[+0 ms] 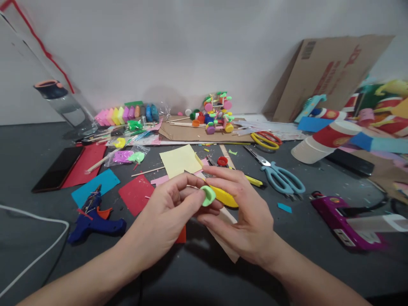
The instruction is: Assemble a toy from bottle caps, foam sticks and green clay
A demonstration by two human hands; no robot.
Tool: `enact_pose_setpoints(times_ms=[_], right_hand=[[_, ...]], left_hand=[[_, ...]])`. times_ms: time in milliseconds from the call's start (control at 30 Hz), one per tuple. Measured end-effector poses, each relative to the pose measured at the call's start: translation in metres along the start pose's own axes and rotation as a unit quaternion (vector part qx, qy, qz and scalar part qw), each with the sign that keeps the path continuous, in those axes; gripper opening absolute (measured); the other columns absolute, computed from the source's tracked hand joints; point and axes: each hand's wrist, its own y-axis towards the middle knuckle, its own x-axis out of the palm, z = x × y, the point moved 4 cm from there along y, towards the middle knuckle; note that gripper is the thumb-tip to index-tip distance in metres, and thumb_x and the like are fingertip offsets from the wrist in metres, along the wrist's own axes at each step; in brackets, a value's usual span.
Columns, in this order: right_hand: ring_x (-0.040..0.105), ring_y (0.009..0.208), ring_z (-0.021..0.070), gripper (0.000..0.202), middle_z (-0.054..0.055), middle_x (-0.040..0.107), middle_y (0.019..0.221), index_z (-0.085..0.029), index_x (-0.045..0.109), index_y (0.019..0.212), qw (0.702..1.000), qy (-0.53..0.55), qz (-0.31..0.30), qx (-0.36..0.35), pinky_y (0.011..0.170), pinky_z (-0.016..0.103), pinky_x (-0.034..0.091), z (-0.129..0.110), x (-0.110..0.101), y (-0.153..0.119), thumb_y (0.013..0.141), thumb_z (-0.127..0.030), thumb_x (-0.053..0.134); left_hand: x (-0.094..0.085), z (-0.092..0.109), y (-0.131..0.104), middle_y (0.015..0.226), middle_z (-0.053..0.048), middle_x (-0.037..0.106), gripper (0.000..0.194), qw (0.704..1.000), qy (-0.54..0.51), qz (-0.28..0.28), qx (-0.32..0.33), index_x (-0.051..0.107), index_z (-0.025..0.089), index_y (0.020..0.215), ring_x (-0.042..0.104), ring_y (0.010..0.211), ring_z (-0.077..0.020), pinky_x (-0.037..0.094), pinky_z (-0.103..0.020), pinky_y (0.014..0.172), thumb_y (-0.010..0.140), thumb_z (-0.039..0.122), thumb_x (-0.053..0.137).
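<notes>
1. Green piece (208,196), hollowed on its upper face, is held in the air on the near side of the yellow sheet (179,160), toward its right

2. It is pinched between thumb and fingers of the left hand (172,208); the right hand (251,208) is curved loosely about its other side, and whether contact is made cannot be told

3. If the piece is soft, as its look suggests, its rim could be dented by too hard a pinch, or it could be dropped on the counter (301,231) by too light a one

4. Near and right of the sheet, a yellow cutter (228,198) is partly hidden by the right hand; fingers could be nicked if its blade is exposed

5. Left of the sheet, the blue glue gun (95,223) could be knocked by a careless left forearm
</notes>
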Motion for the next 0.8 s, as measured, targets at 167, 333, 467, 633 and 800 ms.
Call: enact_pose_setpoints(times_ms=[167, 333, 467, 633, 800], right_hand=[[0.064, 0.127, 0.0256, 0.038, 0.013, 0.067, 0.137, -0.023, 0.062, 0.127, 1.000, -0.007, 0.006, 0.017, 0.107, 0.046, 0.053, 0.0023, 0.0013, -0.0025, 0.091, -0.020, 0.072], [0.064, 0.127, 0.0270, 0.032, 0.012, 0.068, 0.136, -0.025, 0.065, 0.123, 0.998, 0.048, 0.018, 0.048, 0.107, 0.049, 0.052, 0.0060, -0.0007, -0.0027, 0.092, -0.021, 0.070], [0.063, 0.128, 0.0274, 0.034, 0.012, 0.068, 0.135, -0.025, 0.065, 0.125, 0.996, 0.075, 0.021, 0.047, 0.108, 0.049, 0.051, 0.0062, -0.0005, -0.0038, 0.092, -0.023, 0.072], [0.064, 0.126, 0.0251, 0.036, 0.012, 0.067, 0.135, -0.024, 0.065, 0.127, 0.998, 0.055, 0.010, 0.025, 0.107, 0.045, 0.053, 0.0028, 0.0014, -0.0031, 0.092, -0.022, 0.071], [0.066, 0.124, 0.0278, 0.041, 0.015, 0.069, 0.134, -0.021, 0.062, 0.134, 0.999, 0.025, -0.011, -0.018, 0.104, 0.046, 0.056, -0.0016, 0.0007, -0.0009, 0.095, -0.033, 0.068]], left_hand=[[0.0023, -0.0009, 0.0012, 0.081, -0.001, 0.078, 0.022, 1.000, -0.002, -0.003, 0.007, 0.073, 0.018, 0.100, 0.067, 0.070, -0.0108, 0.051, -0.021, 0.072, 0.090, 0.038, 0.077], [0.0012, 0.0014, 0.0024, 0.081, -0.001, 0.076, 0.026, 0.999, -0.036, -0.016, 0.024, 0.077, 0.019, 0.093, 0.065, 0.068, -0.0099, 0.050, -0.020, 0.069, 0.092, 0.045, 0.072], [0.0004, 0.0011, 0.0020, 0.082, 0.000, 0.075, 0.023, 0.998, -0.053, -0.032, 0.016, 0.078, 0.019, 0.092, 0.065, 0.071, -0.0095, 0.050, -0.019, 0.070, 0.090, 0.042, 0.077], [0.0019, -0.0035, 0.0014, 0.085, 0.000, 0.073, 0.016, 0.998, -0.059, -0.038, -0.001, 0.075, 0.017, 0.093, 0.066, 0.079, -0.0111, 0.051, -0.022, 0.078, 0.088, 0.032, 0.079], [0.0024, -0.0021, 0.0021, 0.080, 0.002, 0.068, 0.016, 0.999, -0.041, -0.021, 0.020, 0.074, 0.017, 0.090, 0.058, 0.072, -0.0091, 0.046, -0.019, 0.068, 0.087, 0.032, 0.080]])
